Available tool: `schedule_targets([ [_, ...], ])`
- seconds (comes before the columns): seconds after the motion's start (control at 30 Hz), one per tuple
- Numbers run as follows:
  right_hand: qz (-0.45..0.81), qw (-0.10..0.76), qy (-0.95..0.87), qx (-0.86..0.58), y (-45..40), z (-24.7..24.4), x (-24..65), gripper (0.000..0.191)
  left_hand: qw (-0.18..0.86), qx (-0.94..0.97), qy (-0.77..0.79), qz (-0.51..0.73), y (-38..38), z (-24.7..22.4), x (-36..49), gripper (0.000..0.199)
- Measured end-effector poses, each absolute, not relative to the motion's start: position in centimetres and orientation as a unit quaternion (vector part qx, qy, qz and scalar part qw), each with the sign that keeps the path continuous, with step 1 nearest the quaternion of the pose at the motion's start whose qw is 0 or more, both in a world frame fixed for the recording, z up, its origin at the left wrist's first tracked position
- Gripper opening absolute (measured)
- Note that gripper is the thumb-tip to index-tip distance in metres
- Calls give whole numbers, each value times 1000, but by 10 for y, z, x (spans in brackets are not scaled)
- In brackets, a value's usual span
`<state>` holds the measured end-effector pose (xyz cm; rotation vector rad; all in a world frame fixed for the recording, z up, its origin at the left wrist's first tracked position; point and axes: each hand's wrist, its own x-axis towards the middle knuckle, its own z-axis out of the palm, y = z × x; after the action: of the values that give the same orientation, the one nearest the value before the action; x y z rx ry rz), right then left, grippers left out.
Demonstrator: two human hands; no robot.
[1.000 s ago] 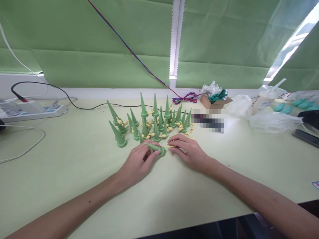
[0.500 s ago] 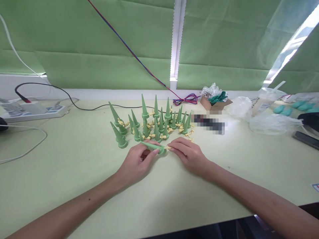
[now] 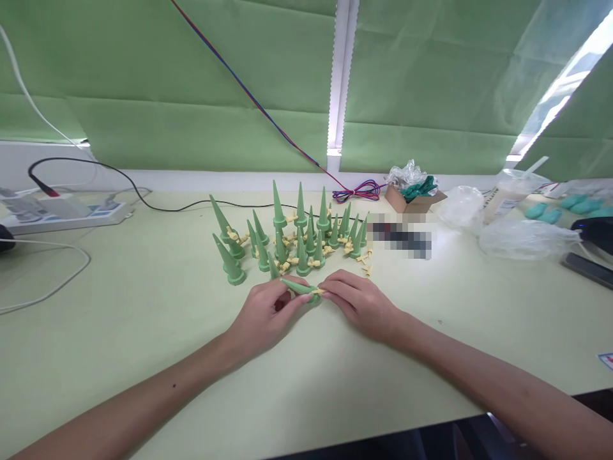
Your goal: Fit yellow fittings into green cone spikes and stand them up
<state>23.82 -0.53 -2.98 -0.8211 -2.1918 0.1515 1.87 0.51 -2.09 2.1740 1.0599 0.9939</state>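
My left hand [image 3: 269,311] is closed around a green cone-shaped piece [image 3: 295,287] that lies tilted, its tip to the left and its round base to the right. With fingertips pinched, my right hand [image 3: 360,301] holds a small yellow piece [image 3: 318,291] against the base end of that cone. Whether the yellow piece sits in the base or only touches it, I cannot tell. Behind my hands stand several similar green cones [image 3: 278,207], upright on round bases. Small yellow pieces [image 3: 366,271] lie among them and at their right side.
A power strip [image 3: 67,214] with plugs and cables is at the left. Bundled red and blue wire [image 3: 357,191] and a small cardboard box [image 3: 412,203] lie at the back. To the right are plastic bags [image 3: 527,240], a drink cup [image 3: 507,195] and a phone [image 3: 588,268].
The cone in my left hand has shifted slightly right and down and turned a little. My right hand has brought the yellow piece closer over the cone's base.
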Motion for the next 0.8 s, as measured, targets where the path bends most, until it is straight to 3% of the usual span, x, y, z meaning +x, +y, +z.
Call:
schedule_targets([
  [0.8, 117, 403, -840, -345, -11, -36, 234, 16, 131, 876, 274, 375, 3, -19, 19, 13],
])
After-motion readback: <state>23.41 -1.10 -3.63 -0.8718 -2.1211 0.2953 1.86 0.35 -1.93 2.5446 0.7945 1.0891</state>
